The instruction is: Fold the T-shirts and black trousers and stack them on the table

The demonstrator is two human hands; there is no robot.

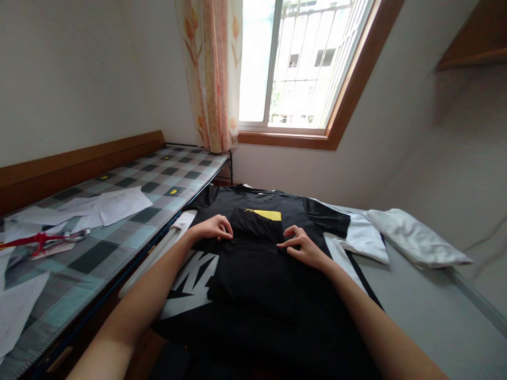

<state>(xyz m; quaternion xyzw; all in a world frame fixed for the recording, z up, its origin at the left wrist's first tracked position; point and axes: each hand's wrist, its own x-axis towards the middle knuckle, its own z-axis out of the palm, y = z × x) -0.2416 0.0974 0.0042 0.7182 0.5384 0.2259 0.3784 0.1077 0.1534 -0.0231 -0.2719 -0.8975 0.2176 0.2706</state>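
A dark T-shirt [291, 203] is spread out with its neckline toward the window and its sleeves to the sides. A yellow print shows on its chest. Bunched black cloth [253, 264] lies over the shirt's middle; whether it is a separate garment or part of the shirt, I cannot tell. My left hand [214, 228] is closed at the cloth's upper left edge, fingers curled down onto it. At the right edge, my right hand [301, 247] pinches the cloth between thumb and forefinger. Large white lettering [194, 277] shows on black fabric at the lower left.
White clothing [366, 237] sticks out from beneath the dark shirt at the right. Beyond it lies a folded white cloth [415, 237] on the grey surface [431, 301]. On the left, a checked mattress [130, 253] bears papers [122, 205] and a red item [39, 240]. A curtain [216, 79] hangs beside the window.
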